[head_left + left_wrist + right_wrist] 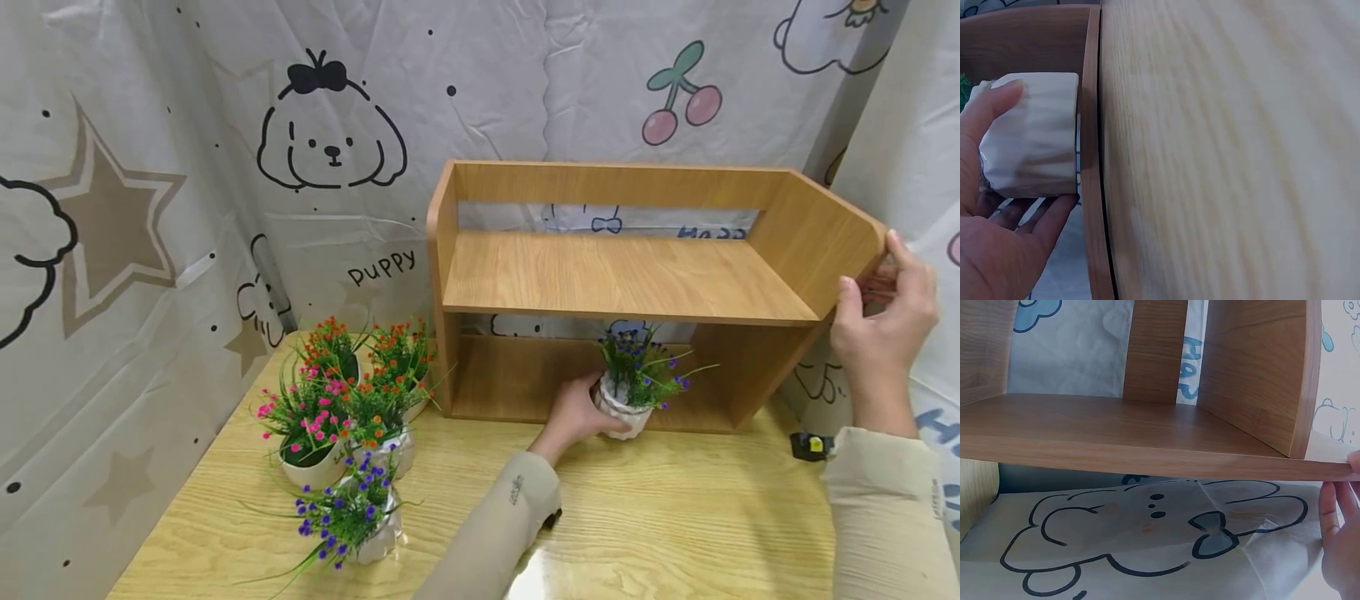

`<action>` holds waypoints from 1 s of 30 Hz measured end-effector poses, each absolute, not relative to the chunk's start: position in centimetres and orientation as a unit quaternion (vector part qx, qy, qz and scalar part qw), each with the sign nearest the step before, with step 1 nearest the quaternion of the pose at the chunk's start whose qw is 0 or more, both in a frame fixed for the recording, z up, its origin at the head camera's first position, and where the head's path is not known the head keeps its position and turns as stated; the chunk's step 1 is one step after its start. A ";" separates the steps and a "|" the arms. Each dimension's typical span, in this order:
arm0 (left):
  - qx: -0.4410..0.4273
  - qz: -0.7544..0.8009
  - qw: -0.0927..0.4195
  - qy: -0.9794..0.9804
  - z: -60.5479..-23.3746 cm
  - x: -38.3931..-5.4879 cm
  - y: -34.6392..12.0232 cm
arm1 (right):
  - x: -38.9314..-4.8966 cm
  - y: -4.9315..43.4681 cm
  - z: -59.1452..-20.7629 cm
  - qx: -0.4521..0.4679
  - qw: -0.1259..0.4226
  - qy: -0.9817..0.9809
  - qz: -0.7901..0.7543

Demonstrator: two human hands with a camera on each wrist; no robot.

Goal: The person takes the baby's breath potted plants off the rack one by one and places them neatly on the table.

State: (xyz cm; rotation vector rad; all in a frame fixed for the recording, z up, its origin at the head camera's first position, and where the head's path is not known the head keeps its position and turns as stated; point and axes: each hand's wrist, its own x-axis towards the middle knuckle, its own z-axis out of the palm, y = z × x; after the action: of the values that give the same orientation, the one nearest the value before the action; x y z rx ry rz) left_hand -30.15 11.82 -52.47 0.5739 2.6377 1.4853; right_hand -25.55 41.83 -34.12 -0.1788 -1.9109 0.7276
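My left hand point(576, 410) grips the white ribbed pot point(628, 417) of an artificial plant with small purple flowers point(636, 367). The pot is at the front of the wooden shelf's point(622, 271) lower compartment. Seen from the left wrist, the thumb lies over one side of the pot point(1035, 137) and the fingers curl round the other. On the right, my right hand point(888, 317) holds the front edge of the shelf's side panel point(821, 237), thumb on one face and fingers on the other. The right wrist view shows only part of that hand point(1342, 534).
Several potted artificial plants stand together at the table's left, with pink flowers point(318, 417), orange flowers point(390, 367) and purple flowers point(348, 508). A small black object point(810, 446) lies near the shelf's right foot. Printed curtains point(495, 92) hang behind the table point(637, 517).
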 end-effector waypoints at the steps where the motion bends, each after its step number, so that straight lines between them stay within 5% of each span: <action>1: 0.188 0.481 0.029 0.856 -52.5 -30.1 11.7 | -25.5 41.7 -34.1 -0.076 0.519 -0.796 0.302; 30: 0.218 0.468 0.014 0.857 -49.7 -25.7 6.2 | -24.1 38.8 -32.7 -0.067 0.537 -0.786 0.298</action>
State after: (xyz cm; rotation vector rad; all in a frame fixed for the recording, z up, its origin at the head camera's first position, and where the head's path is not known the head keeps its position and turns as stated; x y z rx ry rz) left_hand -25.73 6.18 -49.71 0.6781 2.6669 1.4557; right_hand -24.13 38.76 -32.66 -0.1590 -1.8717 0.7100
